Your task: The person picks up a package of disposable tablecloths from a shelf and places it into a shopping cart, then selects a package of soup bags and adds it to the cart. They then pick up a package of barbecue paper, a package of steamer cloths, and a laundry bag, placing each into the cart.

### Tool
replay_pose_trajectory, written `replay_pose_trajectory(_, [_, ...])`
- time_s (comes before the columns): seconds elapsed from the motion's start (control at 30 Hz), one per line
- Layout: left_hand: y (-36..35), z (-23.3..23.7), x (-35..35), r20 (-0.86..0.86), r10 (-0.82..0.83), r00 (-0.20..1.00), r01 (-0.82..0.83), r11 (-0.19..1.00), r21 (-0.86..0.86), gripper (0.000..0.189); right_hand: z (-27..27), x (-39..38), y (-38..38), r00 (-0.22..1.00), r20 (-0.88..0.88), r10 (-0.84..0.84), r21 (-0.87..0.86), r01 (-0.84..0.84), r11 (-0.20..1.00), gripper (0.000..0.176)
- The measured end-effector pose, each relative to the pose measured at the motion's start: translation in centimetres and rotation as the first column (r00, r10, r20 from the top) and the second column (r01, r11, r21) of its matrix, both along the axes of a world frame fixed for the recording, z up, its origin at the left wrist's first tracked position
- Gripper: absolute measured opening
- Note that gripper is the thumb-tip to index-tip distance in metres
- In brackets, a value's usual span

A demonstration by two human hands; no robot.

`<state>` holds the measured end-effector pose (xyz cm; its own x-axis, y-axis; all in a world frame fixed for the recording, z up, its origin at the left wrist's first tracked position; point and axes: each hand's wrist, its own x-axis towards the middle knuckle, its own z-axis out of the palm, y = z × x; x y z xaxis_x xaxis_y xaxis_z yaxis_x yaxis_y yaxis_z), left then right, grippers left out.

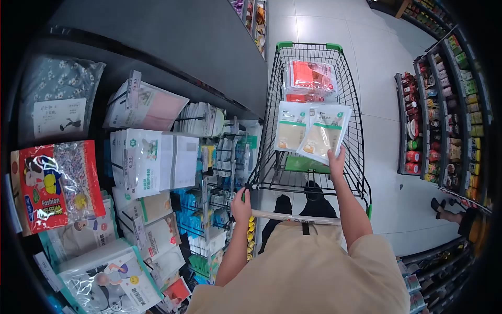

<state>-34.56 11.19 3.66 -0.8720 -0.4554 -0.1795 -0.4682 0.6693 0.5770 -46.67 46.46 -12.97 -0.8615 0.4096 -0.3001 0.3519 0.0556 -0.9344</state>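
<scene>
My right hand (336, 163) reaches into the shopping cart (356, 131). Its fingers grip the lower right corner of a flat white packet with a green band (327, 133). That packet lies tilted, overlapping a similar white and green packet (291, 125) on its left. Farther forward in the cart are clear packs with red contents (312, 77). My left hand (241, 205) is closed around the left end of the cart's handle (277, 215), at the near corner. A green panel (307, 164) shows in the cart's near part.
Hanging packaged goods fill the rack on the left, with a red pack (57, 183) and white packs (151, 162) close by. Shelves of snacks and jars (444, 115) stand on the right. Pale floor tiles (384, 152) run alongside the cart. Another person's foot (444, 212) shows at right.
</scene>
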Motion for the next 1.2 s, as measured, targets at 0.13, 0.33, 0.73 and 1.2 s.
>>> replay_pose_trajectory(0.13, [-0.2, -0.7, 0.1, -0.01, 0.036, 0.999, -0.036, 0.999, -0.038, 0.029, 0.1, -2.6, -2.0, 0.995, 0.098, 0.014, -0.208, 0.006, 0.978, 0.058])
replay_pose_trajectory(0.33, [0.3, -0.4, -0.7, 0.035, 0.119, 0.992, -0.12, 0.993, 0.018, 0.028, -5.6, -6.1, -6.7, 0.981, 0.011, 0.195, -0.118, -0.193, 0.974, 0.057])
replay_pose_trajectory(0.73, [0.2, -0.5, -1.1, 0.127, 0.134, 0.983, -0.133, 0.991, -0.017, 0.03, -16.4, -8.7, -12.1, 0.701, 0.673, 0.236, 0.163, -0.452, 0.877, 0.05])
replay_pose_trajectory(1.2, [-0.3, -0.7, -1.1, 0.118, 0.164, 0.979, -0.171, 0.984, 0.053, 0.032, -22.8, -6.0, -10.7, 0.852, 0.434, 0.294, 0.011, -0.331, 0.944, 0.07])
